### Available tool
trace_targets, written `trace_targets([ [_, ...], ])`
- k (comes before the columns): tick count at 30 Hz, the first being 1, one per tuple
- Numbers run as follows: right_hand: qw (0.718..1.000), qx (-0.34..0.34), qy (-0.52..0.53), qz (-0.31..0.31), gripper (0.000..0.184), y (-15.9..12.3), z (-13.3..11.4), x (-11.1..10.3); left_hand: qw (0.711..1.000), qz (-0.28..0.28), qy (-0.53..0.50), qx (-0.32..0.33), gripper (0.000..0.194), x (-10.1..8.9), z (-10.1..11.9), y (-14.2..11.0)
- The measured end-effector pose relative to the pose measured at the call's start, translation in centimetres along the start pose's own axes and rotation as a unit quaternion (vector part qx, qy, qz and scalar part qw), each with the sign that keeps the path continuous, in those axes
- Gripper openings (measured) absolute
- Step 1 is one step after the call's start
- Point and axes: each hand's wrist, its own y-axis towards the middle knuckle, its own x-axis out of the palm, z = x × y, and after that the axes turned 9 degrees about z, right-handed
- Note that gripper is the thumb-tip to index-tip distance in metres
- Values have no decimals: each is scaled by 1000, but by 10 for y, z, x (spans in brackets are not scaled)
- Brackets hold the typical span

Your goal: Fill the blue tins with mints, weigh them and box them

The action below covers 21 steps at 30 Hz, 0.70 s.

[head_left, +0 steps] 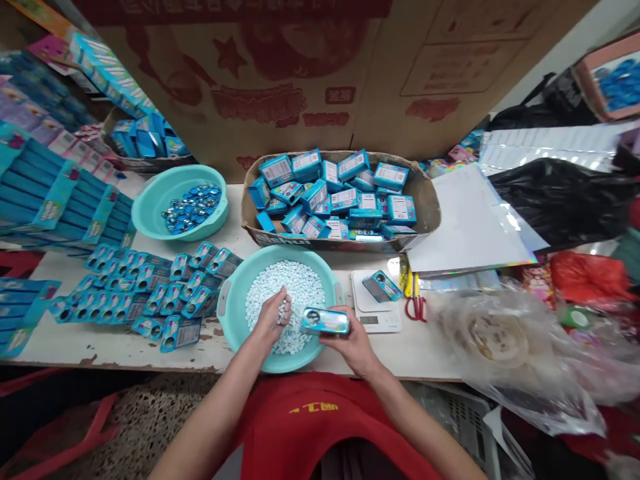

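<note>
My left hand point(276, 315) is closed around some small white candies over a turquoise basin point(229, 267). More of the loose white candies point(295, 277) fill that basin. In my right hand point(353, 340) is a small blue box point(325, 321), tilted over the basin's right side with a round dark spot on its narrow face. Just right of the basin stands a white kitchen scale point(387, 323) with another blue box point(381, 287) lying on it.
An open carton point(435, 207) piled with blue boxes stands behind the basin. Left are rows of blue boxes point(115, 280) and a turquoise bowl point(143, 207) of shiny blue pieces. Red-handled scissors point(415, 307), white sheets point(460, 220) and plastic bags point(500, 353) lie right. A large cardboard box point(300, 67) rises behind.
</note>
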Motion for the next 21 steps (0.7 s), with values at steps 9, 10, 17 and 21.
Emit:
trace_targets([
  [9,995,60,56,-61,51,-20,7,0,999,13,24,-37,25,-11,-8,6],
  [10,996,54,48,-51,50,-23,6,-6,999,5,28,-44,25,-10,-9,5],
  [17,999,51,6,15,48,-47,10,-57,995,-6,95,-7,35,5,-10,0],
  [21,996,59,-2,74,44,-58,27,-82,936,20,297,185,25,11,-10,4],
])
